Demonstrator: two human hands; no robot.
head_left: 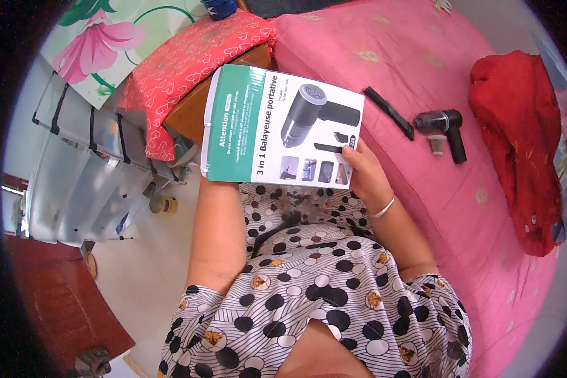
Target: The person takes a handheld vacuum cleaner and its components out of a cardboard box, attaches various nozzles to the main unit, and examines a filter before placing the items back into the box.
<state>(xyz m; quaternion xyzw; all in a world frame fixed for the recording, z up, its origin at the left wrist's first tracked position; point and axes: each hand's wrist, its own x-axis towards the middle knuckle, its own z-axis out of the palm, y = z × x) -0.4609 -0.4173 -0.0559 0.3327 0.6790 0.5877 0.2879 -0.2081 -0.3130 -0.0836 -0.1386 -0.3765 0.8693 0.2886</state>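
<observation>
A white and green cardboard box [264, 157] is held up in front of me, its face printed with a picture of a handheld vacuum and smaller pictures below. My right hand [368, 173] grips its lower right corner, the thumb lying on the front. My left forearm [215, 236] reaches up to the box's lower left edge; the hand itself is hidden behind the box. To the right, on the pink bed, lie a black handheld vacuum [455, 118] with a clear dust cup, a small pale pleated filter [436, 146] and a long black nozzle [390, 114].
A pink bedspread [447, 208] covers the bed on the right, with a bundled red cloth [513, 145] toward its far side. At the upper left is a red heart-patterned cloth [198, 60] over brown furniture. A translucent rack [85, 183] and a yellowish jar [162, 203] stand left.
</observation>
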